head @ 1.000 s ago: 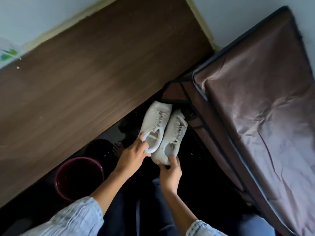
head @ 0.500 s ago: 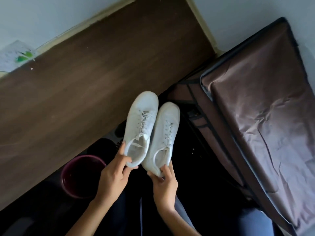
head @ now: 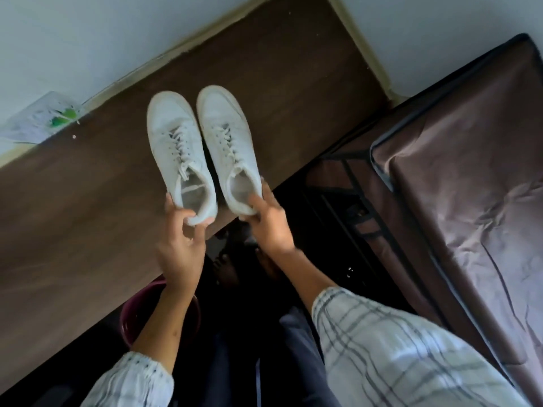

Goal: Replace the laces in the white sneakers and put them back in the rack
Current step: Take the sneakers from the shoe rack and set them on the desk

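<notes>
Nearby, a maroon bucket (head: 129, 318) sits below the table (head: 88, 201).

A home interior is shown, likely a bedroom or entry corner. A dark brown wood-grain counter (head: 88, 207) is set against a pale painted wall (head: 88, 39). Beside it a fabric-covered shoe rack with a brown cloth cover and black metal frame (head: 458, 183) is placed, and a maroon plastic bucket (head: 129, 318) is kept on the dark floor below.
</notes>
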### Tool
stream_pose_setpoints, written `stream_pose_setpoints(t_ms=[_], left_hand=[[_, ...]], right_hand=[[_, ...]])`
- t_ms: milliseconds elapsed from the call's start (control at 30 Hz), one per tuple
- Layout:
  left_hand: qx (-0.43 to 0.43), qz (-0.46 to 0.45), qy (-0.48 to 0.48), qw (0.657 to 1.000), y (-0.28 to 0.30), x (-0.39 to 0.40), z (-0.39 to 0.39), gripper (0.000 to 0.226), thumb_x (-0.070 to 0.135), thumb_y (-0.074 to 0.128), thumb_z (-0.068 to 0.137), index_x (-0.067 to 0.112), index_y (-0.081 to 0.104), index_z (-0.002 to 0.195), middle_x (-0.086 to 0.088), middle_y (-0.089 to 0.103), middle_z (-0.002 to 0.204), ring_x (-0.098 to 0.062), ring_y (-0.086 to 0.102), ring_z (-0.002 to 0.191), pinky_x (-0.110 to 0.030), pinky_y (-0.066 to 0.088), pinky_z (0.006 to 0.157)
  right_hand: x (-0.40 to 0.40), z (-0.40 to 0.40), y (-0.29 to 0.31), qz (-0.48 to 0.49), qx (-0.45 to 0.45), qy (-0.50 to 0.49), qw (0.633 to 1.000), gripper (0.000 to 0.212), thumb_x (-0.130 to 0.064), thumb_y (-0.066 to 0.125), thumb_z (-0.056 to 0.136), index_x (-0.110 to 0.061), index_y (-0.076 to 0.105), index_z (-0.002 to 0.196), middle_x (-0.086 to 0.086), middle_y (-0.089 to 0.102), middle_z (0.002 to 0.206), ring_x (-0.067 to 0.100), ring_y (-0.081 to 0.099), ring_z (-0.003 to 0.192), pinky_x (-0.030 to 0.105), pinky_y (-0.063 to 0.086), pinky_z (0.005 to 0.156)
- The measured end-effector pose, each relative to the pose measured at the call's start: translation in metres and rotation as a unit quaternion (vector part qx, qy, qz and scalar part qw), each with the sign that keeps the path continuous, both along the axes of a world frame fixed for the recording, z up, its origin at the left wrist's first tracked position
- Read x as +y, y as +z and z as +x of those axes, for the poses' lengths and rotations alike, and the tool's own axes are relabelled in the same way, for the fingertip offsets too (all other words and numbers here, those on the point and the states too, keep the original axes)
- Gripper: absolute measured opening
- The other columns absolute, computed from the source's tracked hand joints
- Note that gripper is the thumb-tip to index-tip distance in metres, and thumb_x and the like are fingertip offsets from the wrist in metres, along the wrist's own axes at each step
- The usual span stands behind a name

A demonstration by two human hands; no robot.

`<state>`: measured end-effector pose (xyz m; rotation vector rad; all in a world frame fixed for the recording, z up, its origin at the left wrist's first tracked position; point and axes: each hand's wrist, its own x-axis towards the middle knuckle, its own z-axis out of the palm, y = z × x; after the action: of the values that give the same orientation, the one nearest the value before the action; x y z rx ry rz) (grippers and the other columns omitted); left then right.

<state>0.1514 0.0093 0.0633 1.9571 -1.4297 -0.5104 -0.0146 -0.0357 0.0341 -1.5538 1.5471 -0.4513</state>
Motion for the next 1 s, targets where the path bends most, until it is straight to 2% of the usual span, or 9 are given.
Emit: stream_pose_setpoints(t_ms=[67, 167, 233, 333, 433, 567, 733, 867, 1000], left_hand=[[0.025, 0.001, 0.028, 0.999, -0.009, -0.018, -0.001, 0.025, 0.014, 0.078, 0.081, 0.005, 0.06, 0.096, -0.024, 0.056, 0.135, -0.001, 0.058, 0.087, -0.013, 0.046, 0.068], [0.055, 0.032, 0.05, 0.997, -0.026, -0.033, -0.005, 0.026, 0.018, 0.077, 0.082, 0.003, 0.06, 0.095, -0.015, 0.06, 0.132, 0.0, 0.05, 0.073, -0.005, 0.04, 0.064], [0.07, 0.06, 0.05, 0.994, -0.039, -0.03, -0.006, 0.027, 0.022, 0.075, 0.084, 0.006, 0.058, 0.097, -0.01, 0.056, 0.138, -0.003, 0.052, 0.075, -0.013, 0.044, 0.064], [0.078, 0.063, 0.029, 0.995, -0.05, -0.024, -0.006, 0.027, 0.028, 0.066, 0.092, 0.011, 0.053, 0.109, -0.016, 0.047, 0.144, -0.022, 0.06, 0.109, -0.037, 0.053, 0.085], [0.09, 0.036, 0.018, 0.995, -0.044, -0.019, -0.018, 0.055, 0.026, 0.066, 0.092, 0.003, 0.042, 0.136, -0.03, 0.024, 0.154, -0.02, 0.019, 0.149, -0.034, 0.031, 0.117], [-0.004, 0.045, -0.003, 0.999, -0.038, 0.011, -0.045, 0.07, 0.029, 0.068, 0.092, 0.006, 0.031, 0.148, -0.031, 0.006, 0.158, -0.032, 0.013, 0.149, -0.049, 0.01, 0.12], [0.015, 0.099, -0.085, 0.991, -0.058, 0.063, -0.075, 0.061, 0.026, 0.063, 0.096, 0.012, 0.033, 0.148, -0.022, 0.011, 0.16, -0.026, 0.012, 0.149, -0.057, 0.014, 0.119], [0.067, 0.16, -0.15, 0.973, -0.084, 0.093, -0.091, 0.06, 0.023, 0.058, 0.097, 0.014, 0.031, 0.15, -0.013, 0.019, 0.161, -0.029, 0.025, 0.146, -0.053, 0.022, 0.118], [0.106, 0.196, -0.189, 0.956, -0.113, 0.104, -0.099, 0.056, 0.026, 0.054, 0.099, 0.017, 0.031, 0.15, -0.01, 0.028, 0.157, -0.027, 0.034, 0.141, -0.05, 0.035, 0.111]], right_hand=[[-0.029, 0.003, -0.007, -0.002, -0.003, 0.035, 0.999, 0.039, 0.004, 0.066, 0.081, -0.016, 0.062, 0.114, 0.015, 0.039, 0.147, 0.029, 0.052, 0.124, 0.033, 0.05, 0.095], [-0.055, 0.007, -0.019, 0.007, 0.015, 0.076, 0.997, 0.042, 0.005, 0.067, 0.079, -0.015, 0.062, 0.116, 0.016, 0.041, 0.142, 0.031, 0.053, 0.12, 0.028, 0.048, 0.091], [-0.057, 0.008, -0.025, 0.004, 0.012, 0.08, 0.997, 0.042, 0.004, 0.067, 0.08, -0.018, 0.059, 0.115, 0.016, 0.037, 0.147, 0.031, 0.053, 0.118, 0.037, 0.052, 0.092], [-0.046, 0.005, -0.023, 0.012, 0.003, 0.064, 0.998, 0.047, -0.002, 0.064, 0.088, -0.024, 0.05, 0.127, 0.01, 0.019, 0.159, 0.027, 0.044, 0.132, 0.038, 0.051, 0.097], [-0.02, -0.002, -0.018, 0.009, -0.023, 0.015, 1.0, 0.063, -0.01, 0.061, 0.094, -0.024, 0.032, 0.148, 0.004, 0.007, 0.163, 0.014, 0.034, 0.135, 0.034, 0.048, 0.096], [0.041, -0.027, -0.033, 0.039, -0.048, -0.15, 0.987, 0.065, -0.016, 0.059, 0.097, -0.021, 0.023, 0.151, 0.01, 0.02, 0.154, 0.025, 0.044, 0.131, 0.043, 0.045, 0.106], [0.127, -0.088, -0.082, 0.144, 0.072, -0.362, 0.918, 0.07, -0.016, 0.064, 0.091, -0.04, 0.024, 0.143, 0.019, 0.03, 0.142, 0.042, 0.052, 0.118, 0.053, 0.044, 0.101], [0.161, -0.146, -0.105, 0.23, 0.157, -0.489, 0.827, 0.078, -0.016, 0.063, 0.093, -0.02, 0.015, 0.153, 0.028, 0.026, 0.147, 0.047, 0.044, 0.127, 0.049, 0.039, 0.108], [0.165, -0.188, -0.121, 0.217, 0.201, -0.577, 0.761, 0.092, -0.024, 0.066, 0.092, -0.003, 0.002, 0.154, 0.029, 0.022, 0.154, 0.042, 0.029, 0.14, 0.042, 0.026, 0.115]])
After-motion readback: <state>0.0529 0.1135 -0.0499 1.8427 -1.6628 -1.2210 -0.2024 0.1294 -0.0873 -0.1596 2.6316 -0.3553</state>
